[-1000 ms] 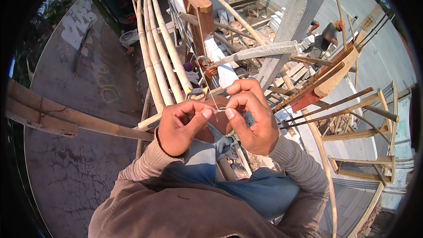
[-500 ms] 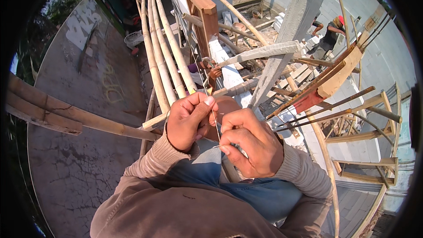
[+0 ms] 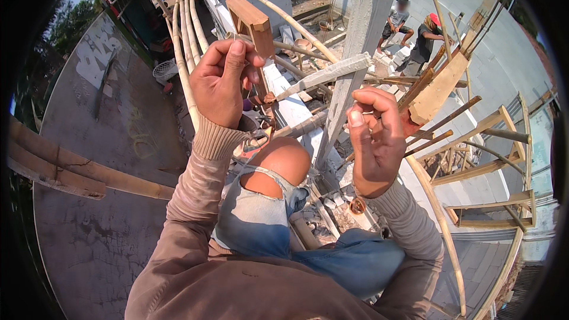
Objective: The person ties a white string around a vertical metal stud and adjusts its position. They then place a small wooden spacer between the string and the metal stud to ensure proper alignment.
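Brown-sleeved left hand (image 3: pixel 220 89) and right hand (image 3: pixel 379 148), now higher, farther apart.

A brown long-sleeved top (image 3: pixel 237 296) with a small dark mark (image 3: pixel 250 273) on its front, paler, faded forearms to the sleeves and ribbed tan cuffs (image 3: pixel 218 137) goes with worn blue jeans (image 3: pixel 355 259), ripped and frayed at one knee.

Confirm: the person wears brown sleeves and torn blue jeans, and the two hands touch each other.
No: the head view shows the left hand and right hand apart. The brown sleeves and torn blue jeans are correct.
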`<state>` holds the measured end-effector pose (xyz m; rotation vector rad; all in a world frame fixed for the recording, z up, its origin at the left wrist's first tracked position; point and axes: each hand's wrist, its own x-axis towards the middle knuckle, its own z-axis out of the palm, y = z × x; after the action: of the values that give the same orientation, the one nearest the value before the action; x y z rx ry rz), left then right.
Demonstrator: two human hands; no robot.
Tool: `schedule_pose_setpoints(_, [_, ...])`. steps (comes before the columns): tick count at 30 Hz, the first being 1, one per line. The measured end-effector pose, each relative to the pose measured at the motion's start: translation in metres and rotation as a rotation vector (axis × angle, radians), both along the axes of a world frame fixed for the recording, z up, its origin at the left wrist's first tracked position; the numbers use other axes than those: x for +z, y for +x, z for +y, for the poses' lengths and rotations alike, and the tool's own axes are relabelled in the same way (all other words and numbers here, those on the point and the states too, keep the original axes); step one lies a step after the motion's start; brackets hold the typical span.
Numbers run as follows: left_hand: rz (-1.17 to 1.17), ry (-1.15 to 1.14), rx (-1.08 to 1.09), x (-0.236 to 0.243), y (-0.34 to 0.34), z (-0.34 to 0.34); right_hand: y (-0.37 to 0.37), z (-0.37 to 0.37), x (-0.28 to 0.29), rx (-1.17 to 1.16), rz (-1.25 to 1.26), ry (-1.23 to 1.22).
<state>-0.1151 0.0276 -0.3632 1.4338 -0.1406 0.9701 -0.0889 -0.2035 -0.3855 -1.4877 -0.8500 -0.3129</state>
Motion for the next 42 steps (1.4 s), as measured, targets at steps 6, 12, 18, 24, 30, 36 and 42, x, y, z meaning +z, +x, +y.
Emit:
schedule_pose_setpoints(6, [-0.020,0.056,0.154,0.003,0.181,0.044,0.036,0.023,-0.011,-0.056,0.208,0.142])
schedule_pose_setpoints(12, [0.302,-0.406,-0.978,-0.021,0.217,-0.045,0.092,0.013,-0.032,-0.196,0.114,0.228])
schedule_pose_setpoints(18, [0.481,-0.012,-1.136,-0.042,0.202,-0.049,0.095,0.032,-0.038,-0.199,0.367,0.112])
schedule_pose_setpoints(24, [0.680,0.106,-0.971,-0.055,0.201,-0.016,0.077,0.030,-0.056,-0.198,0.451,0.137])
schedule_pose_setpoints(30, [0.745,0.365,-0.594,-0.074,0.155,0.056,0.035,0.000,-0.034,-0.380,0.459,-0.071])
schedule_pose_setpoints(36, [0.884,-0.052,-0.366,-0.154,0.066,0.068,0.014,-0.064,-0.078,-0.378,0.194,-0.534])
schedule_pose_setpoints(42, [1.017,-0.084,-0.641,-0.254,0.043,0.037,0.010,-0.085,-0.137,-0.364,0.260,-0.858])
